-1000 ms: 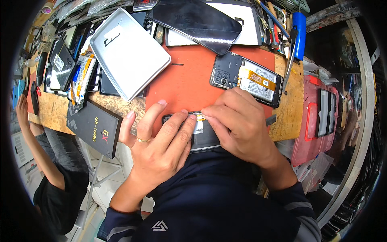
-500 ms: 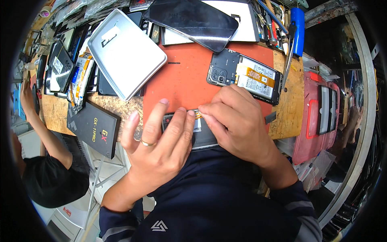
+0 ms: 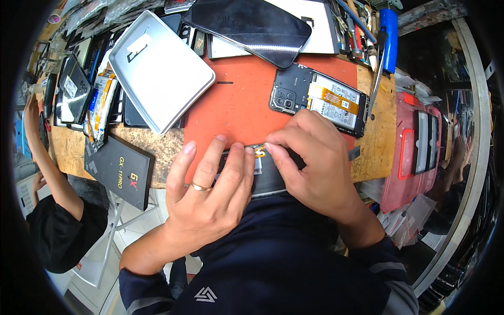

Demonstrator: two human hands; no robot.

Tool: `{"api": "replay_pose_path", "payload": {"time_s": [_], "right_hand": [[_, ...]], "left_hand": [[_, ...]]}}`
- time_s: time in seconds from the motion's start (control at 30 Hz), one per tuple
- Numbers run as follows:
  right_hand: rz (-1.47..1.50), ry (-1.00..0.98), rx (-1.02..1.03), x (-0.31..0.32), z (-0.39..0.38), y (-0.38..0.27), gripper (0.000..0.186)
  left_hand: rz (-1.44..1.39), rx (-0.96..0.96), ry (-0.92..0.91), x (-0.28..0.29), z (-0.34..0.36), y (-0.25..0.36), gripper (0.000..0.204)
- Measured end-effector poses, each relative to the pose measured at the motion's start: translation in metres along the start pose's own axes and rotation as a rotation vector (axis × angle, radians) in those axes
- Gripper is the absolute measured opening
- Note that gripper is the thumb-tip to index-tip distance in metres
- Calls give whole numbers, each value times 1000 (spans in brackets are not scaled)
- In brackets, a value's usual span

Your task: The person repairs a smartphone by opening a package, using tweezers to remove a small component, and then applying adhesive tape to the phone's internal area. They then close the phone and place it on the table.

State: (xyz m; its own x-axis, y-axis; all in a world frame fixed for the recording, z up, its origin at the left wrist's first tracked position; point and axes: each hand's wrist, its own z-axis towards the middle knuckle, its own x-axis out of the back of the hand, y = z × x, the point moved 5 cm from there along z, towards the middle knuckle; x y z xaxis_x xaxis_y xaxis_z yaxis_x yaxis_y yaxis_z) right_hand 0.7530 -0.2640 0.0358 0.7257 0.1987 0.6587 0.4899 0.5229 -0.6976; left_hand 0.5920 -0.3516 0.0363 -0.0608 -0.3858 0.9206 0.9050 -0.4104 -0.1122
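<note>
A dark phone-like device [image 3: 270, 181] lies crosswise at the near edge of the orange mat [image 3: 236, 110], with a small yellow flex piece [image 3: 259, 154] showing at its top. Over its left part is my left hand [image 3: 207, 197], fingers extended, a gold ring on one, their tips resting along the device. My right hand [image 3: 310, 163] pinches thumb to forefinger at the top edge beside the yellow piece; what is between the fingertips is too small to make out. Beyond it lies an opened phone [image 3: 294, 89] with its battery and orange flex exposed.
A white tray [image 3: 173, 89], stacked phone parts [image 3: 73, 89] and black pouch [image 3: 247, 29] crowd the back and left. A black box [image 3: 134, 168] is at the left front, tools [image 3: 357, 37] back right, a pink case [image 3: 394, 199] right. A co-worker's arm [image 3: 52, 173] is far left.
My left hand's outer fingers have moved slightly right and down. My right fingertips have shifted slightly. The co-worker at far left has moved, the raised hand now higher.
</note>
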Motion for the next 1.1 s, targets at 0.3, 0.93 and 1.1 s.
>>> {"api": "replay_pose_path", "payload": {"time_s": [0.3,0.93,1.1], "right_hand": [[-169,-224,5,-4,14,-19,15],[-38,-101,33,2,3,-5,15],[-149,-63,93,2,-5,-5,17]], "left_hand": [[-117,73,-12,1,3,-7,27],[-611,360,-22,-4,29,-32,15],[-648,306,-141,-13,47,-30,10]]}}
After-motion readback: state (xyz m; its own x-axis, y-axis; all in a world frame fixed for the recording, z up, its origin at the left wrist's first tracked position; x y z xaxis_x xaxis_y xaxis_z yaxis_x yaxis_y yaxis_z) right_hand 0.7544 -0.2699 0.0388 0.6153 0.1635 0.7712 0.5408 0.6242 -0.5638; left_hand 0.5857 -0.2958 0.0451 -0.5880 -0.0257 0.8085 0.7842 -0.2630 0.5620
